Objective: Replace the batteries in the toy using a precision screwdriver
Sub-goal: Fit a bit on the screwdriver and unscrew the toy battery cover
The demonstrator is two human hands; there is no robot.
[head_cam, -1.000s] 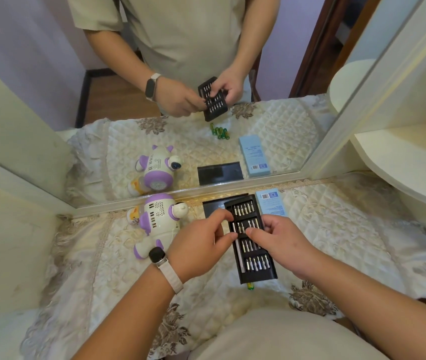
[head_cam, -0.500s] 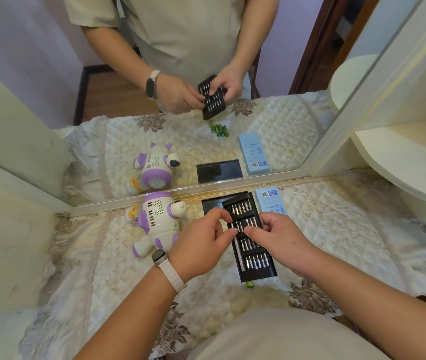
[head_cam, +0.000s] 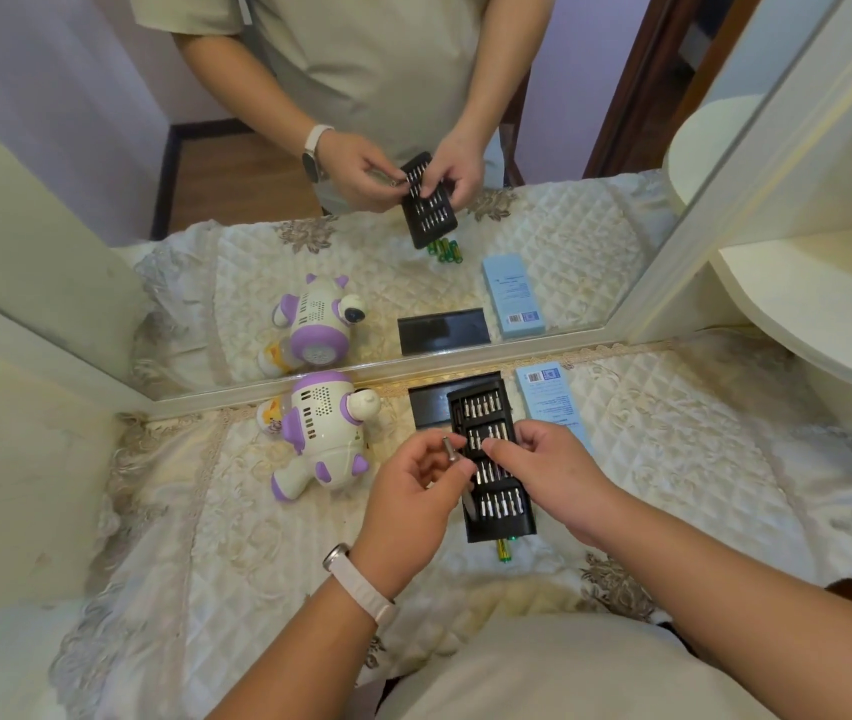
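Quilted cloth (head_cam: pixel 683 439): toy (head_cam: pixel 321 433), blue box (head_cam: pixel 548 402), mirror (head_cam: pixel 569 252)

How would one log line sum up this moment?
left hand: holds screwdriver | right hand: holds bit case | toy: lying on cloth | batteries: beneath case

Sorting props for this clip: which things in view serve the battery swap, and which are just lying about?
In the job:
toy
bit tray, held by the right hand
screwdriver handle, in the left hand
green batteries, poking out from under the tray

Lying about:
blue box
black sleeve, behind the tray
quilted cloth
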